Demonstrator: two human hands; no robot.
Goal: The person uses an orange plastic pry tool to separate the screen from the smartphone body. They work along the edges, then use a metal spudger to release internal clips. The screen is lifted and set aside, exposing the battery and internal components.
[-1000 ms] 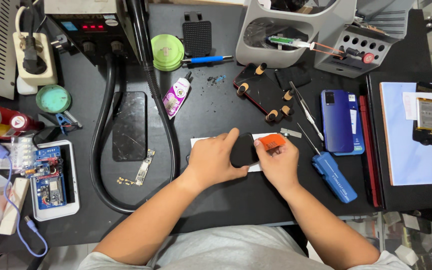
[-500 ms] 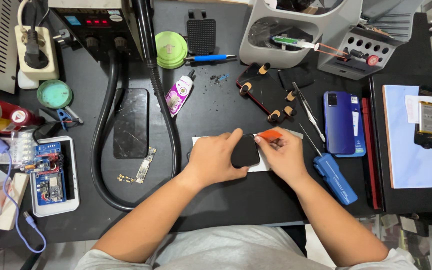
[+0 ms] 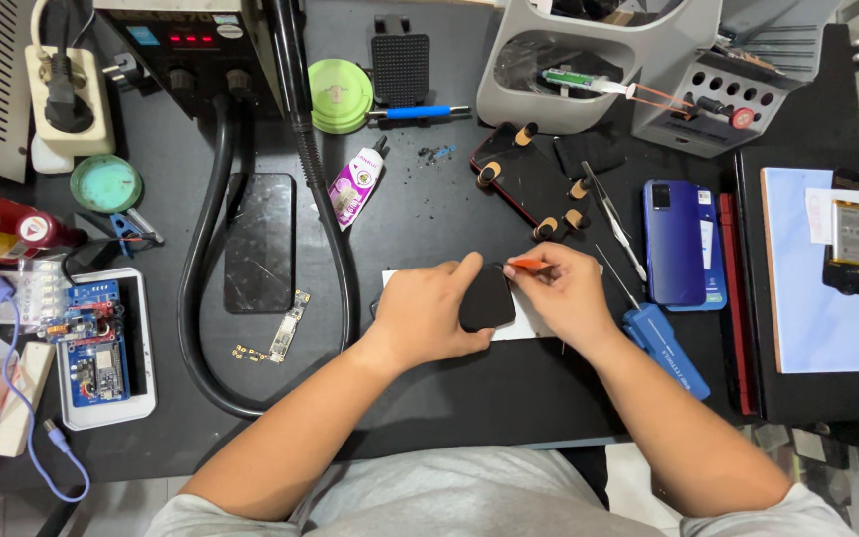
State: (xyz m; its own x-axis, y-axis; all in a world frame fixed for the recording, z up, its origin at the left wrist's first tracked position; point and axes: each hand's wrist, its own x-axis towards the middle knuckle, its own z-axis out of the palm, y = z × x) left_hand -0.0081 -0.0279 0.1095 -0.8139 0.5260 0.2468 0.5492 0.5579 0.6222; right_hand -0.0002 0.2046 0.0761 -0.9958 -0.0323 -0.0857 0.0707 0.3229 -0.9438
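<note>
A blue phone (image 3: 683,244) lies face down right of tweezers (image 3: 613,219); a possibly cracked dark panel (image 3: 259,242) lies far left.

We're at a phone repair bench: hot-air rework station (image 3: 201,40), bare circuit boards (image 3: 96,343), tweezers (image 3: 613,219), dismantled phones (image 3: 683,244).
</note>
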